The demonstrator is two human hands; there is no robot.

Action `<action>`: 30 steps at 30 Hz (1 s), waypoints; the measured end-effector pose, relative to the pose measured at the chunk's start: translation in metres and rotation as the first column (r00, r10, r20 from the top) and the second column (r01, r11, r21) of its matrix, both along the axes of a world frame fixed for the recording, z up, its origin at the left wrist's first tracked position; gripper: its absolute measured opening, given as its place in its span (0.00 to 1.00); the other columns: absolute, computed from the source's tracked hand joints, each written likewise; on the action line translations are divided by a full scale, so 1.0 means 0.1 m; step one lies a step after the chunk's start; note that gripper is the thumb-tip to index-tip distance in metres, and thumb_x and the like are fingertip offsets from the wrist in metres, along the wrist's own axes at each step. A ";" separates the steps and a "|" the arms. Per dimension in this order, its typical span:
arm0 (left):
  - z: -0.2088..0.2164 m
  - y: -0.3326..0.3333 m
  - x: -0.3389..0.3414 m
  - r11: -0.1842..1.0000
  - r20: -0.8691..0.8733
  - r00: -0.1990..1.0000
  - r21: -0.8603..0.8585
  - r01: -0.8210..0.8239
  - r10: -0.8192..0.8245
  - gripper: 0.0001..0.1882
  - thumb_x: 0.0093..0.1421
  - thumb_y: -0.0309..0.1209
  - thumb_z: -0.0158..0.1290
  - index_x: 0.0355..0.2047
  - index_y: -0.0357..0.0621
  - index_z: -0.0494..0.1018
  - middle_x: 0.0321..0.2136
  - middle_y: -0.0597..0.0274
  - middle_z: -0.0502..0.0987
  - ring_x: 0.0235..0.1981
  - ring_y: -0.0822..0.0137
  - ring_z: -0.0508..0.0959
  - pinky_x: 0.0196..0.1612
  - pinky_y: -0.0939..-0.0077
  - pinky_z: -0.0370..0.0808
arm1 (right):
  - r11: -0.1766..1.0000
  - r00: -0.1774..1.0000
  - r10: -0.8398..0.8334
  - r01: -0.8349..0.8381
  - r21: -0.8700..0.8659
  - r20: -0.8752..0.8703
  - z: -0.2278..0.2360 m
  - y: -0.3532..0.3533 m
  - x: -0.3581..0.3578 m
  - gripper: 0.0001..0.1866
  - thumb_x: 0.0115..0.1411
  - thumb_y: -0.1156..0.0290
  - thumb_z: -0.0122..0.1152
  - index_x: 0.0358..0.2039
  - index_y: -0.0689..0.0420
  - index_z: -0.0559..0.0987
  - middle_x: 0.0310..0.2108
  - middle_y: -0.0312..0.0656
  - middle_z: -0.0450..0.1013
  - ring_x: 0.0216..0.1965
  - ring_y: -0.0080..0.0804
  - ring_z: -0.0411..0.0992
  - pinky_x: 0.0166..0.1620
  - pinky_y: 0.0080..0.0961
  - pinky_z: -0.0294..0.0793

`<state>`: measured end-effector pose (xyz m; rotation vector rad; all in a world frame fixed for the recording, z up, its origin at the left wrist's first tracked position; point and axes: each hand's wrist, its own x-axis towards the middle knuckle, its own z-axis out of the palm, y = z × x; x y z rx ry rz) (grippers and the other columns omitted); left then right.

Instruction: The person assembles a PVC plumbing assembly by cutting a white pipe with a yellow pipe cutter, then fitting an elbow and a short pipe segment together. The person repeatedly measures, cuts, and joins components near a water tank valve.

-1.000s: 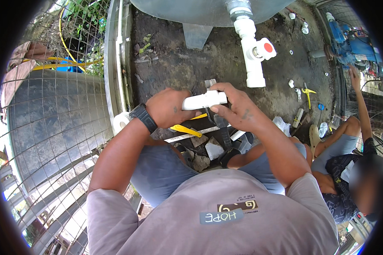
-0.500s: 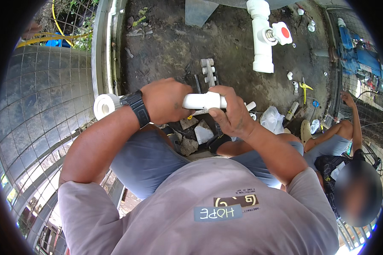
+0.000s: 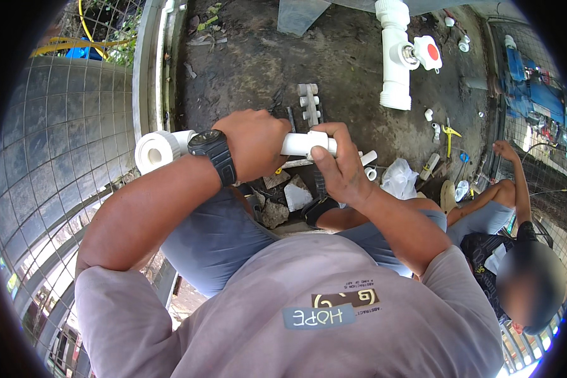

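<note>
A white plastic pipe (image 3: 295,144) lies level across my lap, held in both hands. My left hand (image 3: 253,146), with a black watch at its wrist, is wrapped round the pipe. Beyond that wrist a wide white union fitting (image 3: 154,153) sticks out at the left end. At the right end, my right hand (image 3: 340,165) grips a short white pipe fitting (image 3: 319,140), fingers behind it and thumb on its near side. Whether the fitting is fully seated on the pipe I cannot tell.
A white valve with a red-centred knob (image 3: 395,66) sits at the upper right. Beyond my hands lies a grey tool with white round sockets (image 3: 309,104). Stones (image 3: 298,193), a plastic bag (image 3: 399,179) and a yellow-handled tool (image 3: 450,135) lie about. Another person's arm (image 3: 516,176) is at right.
Both hands have shifted slightly right with the pipe. My right thumb has moved up onto the fitting. The other person's raised hand has moved a little left.
</note>
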<state>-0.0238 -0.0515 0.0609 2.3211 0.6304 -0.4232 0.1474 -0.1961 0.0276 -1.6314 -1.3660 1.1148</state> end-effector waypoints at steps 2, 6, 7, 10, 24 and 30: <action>-0.03 -0.01 -0.01 1.000 0.006 1.000 0.014 -0.009 0.009 0.12 0.49 0.34 0.62 0.34 0.45 0.78 0.26 0.48 0.81 0.31 0.46 0.82 0.37 0.54 0.79 | 1.000 1.000 -0.021 0.021 -0.021 -0.009 0.00 0.00 -0.02 0.27 0.68 0.48 0.51 0.49 0.63 0.66 0.31 0.50 0.74 0.31 0.37 0.74 0.36 0.34 0.73; -0.08 -0.03 -0.03 0.999 -0.007 1.000 0.039 -0.001 0.001 0.12 0.49 0.33 0.62 0.34 0.45 0.78 0.27 0.48 0.81 0.31 0.46 0.82 0.37 0.54 0.79 | 0.998 0.999 -0.020 0.019 -0.056 -0.025 -0.03 -0.01 -0.04 0.28 0.69 0.47 0.50 0.48 0.63 0.67 0.31 0.49 0.73 0.31 0.34 0.73 0.36 0.34 0.72; -0.08 -0.03 -0.03 0.999 -0.014 1.000 0.046 0.003 -0.003 0.12 0.49 0.33 0.62 0.35 0.45 0.79 0.27 0.48 0.81 0.31 0.46 0.82 0.37 0.54 0.79 | 0.998 0.999 -0.021 0.019 -0.065 -0.025 -0.03 0.00 -0.04 0.27 0.69 0.47 0.50 0.48 0.63 0.67 0.31 0.48 0.73 0.31 0.34 0.73 0.36 0.34 0.72; -0.08 -0.02 -0.02 0.999 -0.011 1.000 0.036 -0.002 0.002 0.13 0.48 0.33 0.62 0.35 0.45 0.79 0.27 0.48 0.81 0.31 0.46 0.82 0.37 0.54 0.79 | 0.990 0.994 -0.055 0.041 -0.138 -0.095 -0.10 -0.02 -0.05 0.28 0.69 0.47 0.49 0.48 0.63 0.67 0.32 0.48 0.73 0.32 0.33 0.72 0.37 0.33 0.71; -0.16 0.10 -0.04 0.996 -0.035 0.999 0.082 0.040 -0.037 0.13 0.49 0.35 0.63 0.34 0.44 0.80 0.28 0.48 0.82 0.33 0.48 0.83 0.39 0.56 0.80 | 0.955 0.960 -0.055 -0.030 -0.294 -0.275 -0.11 0.14 0.00 0.24 0.70 0.51 0.48 0.51 0.61 0.66 0.38 0.47 0.71 0.36 0.33 0.70 0.43 0.33 0.70; -0.17 0.15 -0.03 0.988 -0.150 0.983 0.098 0.120 -0.104 0.14 0.50 0.36 0.63 0.35 0.45 0.81 0.30 0.49 0.82 0.35 0.49 0.83 0.42 0.57 0.80 | 0.937 0.961 0.095 -0.174 -0.302 -0.258 -0.27 0.12 -0.03 0.25 0.67 0.59 0.54 0.56 0.59 0.61 0.43 0.48 0.71 0.41 0.32 0.71 0.45 0.33 0.71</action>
